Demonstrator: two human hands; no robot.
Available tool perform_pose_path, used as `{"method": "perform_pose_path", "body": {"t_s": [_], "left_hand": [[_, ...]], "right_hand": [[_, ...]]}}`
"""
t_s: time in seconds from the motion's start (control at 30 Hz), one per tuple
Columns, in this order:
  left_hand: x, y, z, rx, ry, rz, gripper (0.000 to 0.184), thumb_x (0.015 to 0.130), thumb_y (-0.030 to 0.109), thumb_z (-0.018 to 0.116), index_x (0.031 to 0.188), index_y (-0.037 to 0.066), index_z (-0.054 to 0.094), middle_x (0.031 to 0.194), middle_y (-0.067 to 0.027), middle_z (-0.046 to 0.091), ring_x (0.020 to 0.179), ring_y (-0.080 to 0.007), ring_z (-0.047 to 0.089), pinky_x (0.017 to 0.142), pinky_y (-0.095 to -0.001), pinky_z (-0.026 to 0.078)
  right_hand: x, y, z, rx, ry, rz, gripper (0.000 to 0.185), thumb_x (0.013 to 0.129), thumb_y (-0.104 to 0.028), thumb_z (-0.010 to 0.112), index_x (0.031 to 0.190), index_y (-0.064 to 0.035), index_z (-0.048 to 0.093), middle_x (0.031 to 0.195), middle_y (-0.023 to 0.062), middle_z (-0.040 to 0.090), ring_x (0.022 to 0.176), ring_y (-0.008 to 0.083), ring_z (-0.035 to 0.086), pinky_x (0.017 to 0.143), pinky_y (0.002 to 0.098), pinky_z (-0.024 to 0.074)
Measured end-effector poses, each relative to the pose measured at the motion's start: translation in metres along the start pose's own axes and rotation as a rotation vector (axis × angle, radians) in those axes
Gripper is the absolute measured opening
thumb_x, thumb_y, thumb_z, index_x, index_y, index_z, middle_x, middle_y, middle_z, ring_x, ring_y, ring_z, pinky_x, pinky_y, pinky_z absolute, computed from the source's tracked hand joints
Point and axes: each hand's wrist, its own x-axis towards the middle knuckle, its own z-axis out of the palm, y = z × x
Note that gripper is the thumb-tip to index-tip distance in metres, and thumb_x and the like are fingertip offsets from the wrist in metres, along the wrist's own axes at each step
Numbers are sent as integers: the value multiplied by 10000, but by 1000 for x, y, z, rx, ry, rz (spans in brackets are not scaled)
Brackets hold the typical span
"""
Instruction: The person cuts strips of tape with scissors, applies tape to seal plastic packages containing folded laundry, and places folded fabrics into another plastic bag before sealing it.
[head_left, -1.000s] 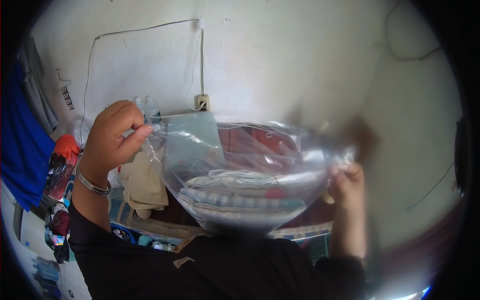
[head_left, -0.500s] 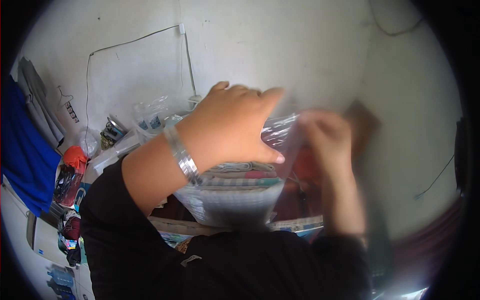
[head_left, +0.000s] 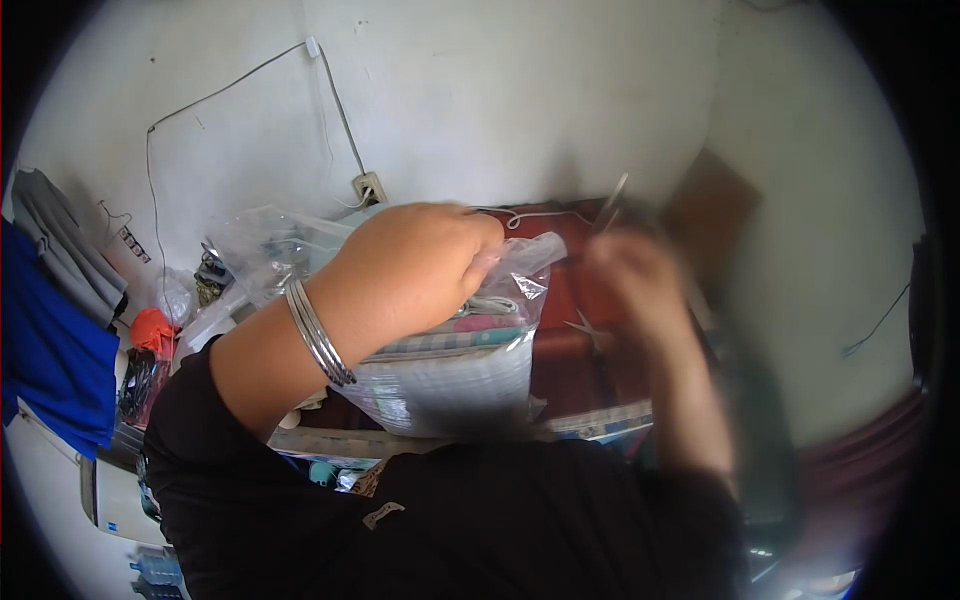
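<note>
My left hand (head_left: pixel 430 255), with silver bangles at the wrist, is closed on the bunched neck of a clear plastic bag (head_left: pixel 440 385). Folded cloths (head_left: pixel 455 340) in a stack show through the bag's wall, and the top of the bag (head_left: pixel 535 255) sticks out to the right of my fist. To the right, apart from the bag, my right hand (head_left: pixel 635 265) is smeared by motion. A thin pale strip (head_left: pixel 612 200) rises from its fingers; its exact kind is unclear. Scissors (head_left: pixel 585 325) lie on the reddish-brown table (head_left: pixel 570 380) between the bag and my right forearm.
More clear plastic (head_left: pixel 260 240) lies left of my left hand. Behind it, a wall socket (head_left: pixel 368 188) has a cable plugged in, and a white cord (head_left: pixel 520 217) crosses the table's back. Blue cloth (head_left: pixel 55 340) hangs at far left. A brown board (head_left: pixel 710 210) leans in the right corner.
The bag's top, stretched between both hands before, is now bunched in my left fist. My right hand has come off the plastic and holds a thin pale strip. The view has shifted slightly.
</note>
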Motion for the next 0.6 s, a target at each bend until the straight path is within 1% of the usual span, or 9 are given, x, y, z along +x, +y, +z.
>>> {"method": "perform_pose_path", "body": {"t_s": [0.03,0.07,0.1,0.17,0.33,0.37,0.43,0.53,0.6], "left_hand": [[-1,2,1,-5,2,-3,151,848,185,594,896,48,637,700,-164,616,660,-349,610,618,-444,476],[-3,4,1,-3,-42,-72,142,843,179,596,903,54,625,693,-160,615,653,-351,609,608,-442,475],[-5,6,1,0,-89,-141,136,837,174,598,910,60,614,686,-156,614,647,-354,607,598,-441,475],[-6,6,0,-8,-82,-157,124,838,168,595,905,66,615,684,-152,614,651,-351,608,588,-439,472],[-11,7,5,-29,-22,-136,101,828,153,599,892,76,615,673,-147,613,647,-348,607,571,-437,467],[-11,9,2,-18,-37,-137,99,825,152,604,890,79,617,670,-144,612,642,-345,607,567,-432,466],[-10,9,2,-4,-40,-136,97,821,151,608,888,82,618,668,-141,610,636,-343,607,562,-428,466],[-12,7,4,-20,-25,-119,100,806,150,624,880,83,618,659,-136,603,626,-337,607,557,-423,466],[-13,8,4,5,-23,-119,92,802,149,629,864,83,614,659,-133,602,627,-332,609,554,-419,465]], "right_hand": [[-1,47,-11,-360,-87,83,392,873,-294,661,1129,1,630,1038,155,678,1022,226,637,901,332,475],[-12,110,-19,-588,-101,237,516,835,-397,667,1170,-8,608,1075,211,655,1088,298,613,931,392,465],[-32,129,-19,-916,-164,430,580,826,-410,656,1250,-30,548,1178,241,590,1125,352,578,943,447,460],[-69,220,-37,-1161,-233,493,635,801,-388,689,1291,-38,487,1291,235,483,1153,378,540,938,449,476],[-79,234,-41,-1277,-155,456,659,727,-344,767,1244,-41,493,1337,198,380,1178,394,482,910,413,510],[-75,226,-42,-1268,-144,570,607,725,-322,767,1206,-35,532,1302,207,432,1152,383,512,906,410,512],[-71,226,-44,-1262,-126,674,555,724,-299,766,1167,-28,570,1267,216,484,1127,373,542,901,408,514],[-79,234,-54,-1365,-179,445,417,701,-246,772,1034,-24,656,1122,199,611,1050,344,611,883,394,525],[-83,226,-58,-1238,-178,488,358,685,-232,777,965,-29,686,1019,188,659,993,329,644,861,391,532]]}}
